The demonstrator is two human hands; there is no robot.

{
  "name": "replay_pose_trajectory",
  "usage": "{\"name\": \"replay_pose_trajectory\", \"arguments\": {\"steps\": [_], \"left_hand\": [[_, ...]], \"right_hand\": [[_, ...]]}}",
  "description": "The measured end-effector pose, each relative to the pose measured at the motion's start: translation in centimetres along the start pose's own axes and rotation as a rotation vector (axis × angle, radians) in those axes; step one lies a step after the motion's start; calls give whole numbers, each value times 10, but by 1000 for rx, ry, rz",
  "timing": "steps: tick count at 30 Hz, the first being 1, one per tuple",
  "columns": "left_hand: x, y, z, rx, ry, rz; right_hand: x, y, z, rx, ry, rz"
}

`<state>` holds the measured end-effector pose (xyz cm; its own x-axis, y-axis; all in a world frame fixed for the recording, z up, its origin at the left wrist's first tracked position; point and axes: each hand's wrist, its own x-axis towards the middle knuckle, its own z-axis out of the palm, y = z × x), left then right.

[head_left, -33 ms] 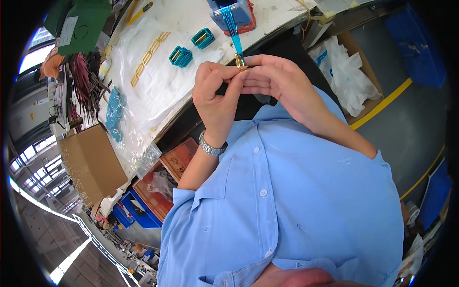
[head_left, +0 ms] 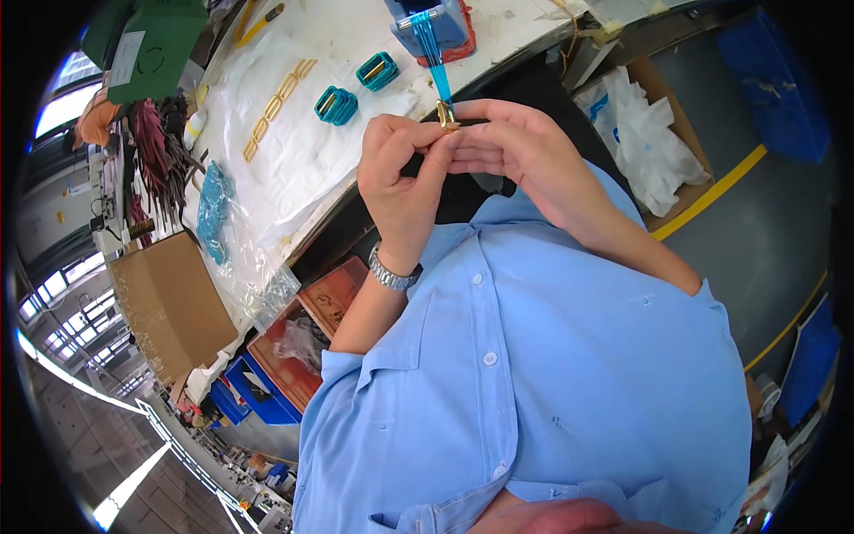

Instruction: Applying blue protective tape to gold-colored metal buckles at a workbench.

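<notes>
- A small gold buckle is pinched between the left hand and the right hand, which are touching.
- Turquoise cords are stretched from the buckle up to a blue holder (standing on the white table).
- Two turquoise wound bundles are seen nearby.

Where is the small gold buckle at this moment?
In the head view, the gold buckle is at top centre, pinched between the left hand and right hand, with blue strands running up from it.

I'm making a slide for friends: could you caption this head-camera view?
Left hand and right hand pinch a small gold metal buckle threaded with a turquoise strap above a white-covered workbench.
</notes>
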<state>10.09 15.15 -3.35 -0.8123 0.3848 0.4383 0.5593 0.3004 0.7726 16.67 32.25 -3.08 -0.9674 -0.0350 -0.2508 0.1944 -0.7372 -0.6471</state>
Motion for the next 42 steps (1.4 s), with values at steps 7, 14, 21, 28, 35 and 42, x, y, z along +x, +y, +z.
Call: {"name": "replay_pose_trajectory", "arguments": {"steps": [7,14,21,28,35,42], "left_hand": [[3,1,-4,70,-26,50],[8,2,-3,111,16,85],[13,7,-8,-36,-35,-99],[27,-2,-17,-166,-146,-261],[65,-8,-31,-323,-439,-589],[88,-15,-38,-471,-547,-852]], "right_hand": [[0,-9,-1,-144,-100,36],[-4,-16,8,-223,-110,11],[-5,-22,1,-184,-179,78],[14,-13,-20,-299,-211,36],[39,-7,-21,-541,-99,-271],[47,-15,-23,-647,-112,-303]]}}
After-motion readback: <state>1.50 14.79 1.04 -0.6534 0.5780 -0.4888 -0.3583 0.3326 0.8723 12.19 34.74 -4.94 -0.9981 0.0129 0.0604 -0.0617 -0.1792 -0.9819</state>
